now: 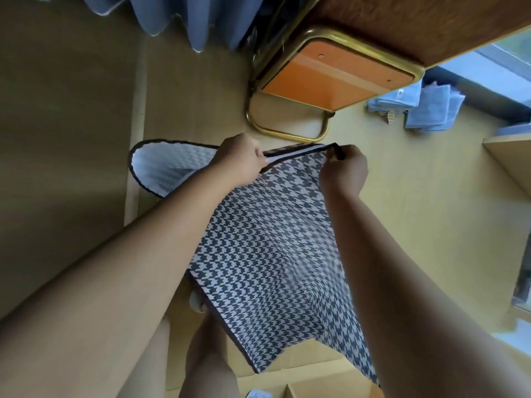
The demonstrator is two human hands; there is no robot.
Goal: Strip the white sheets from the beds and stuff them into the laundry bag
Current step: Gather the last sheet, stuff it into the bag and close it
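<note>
A black-and-white houndstooth laundry bag (pixel 267 254) with dark trim hangs in front of me over the wooden floor. My left hand (pixel 241 159) grips the bag's top rim near the middle. My right hand (pixel 344 168) pinches the rim's right corner by its dark edge. The mouth gapes to the left, showing the pale lining (pixel 163 170). No white sheet is in view.
An orange stool with a brass frame (pixel 330 79) stands just beyond the bag, under a wooden table (pixel 416 24). Folded blue towels (pixel 416 104) lie on the floor at the right. Blue curtains (pixel 184 18) hang at the top. My legs are below the bag.
</note>
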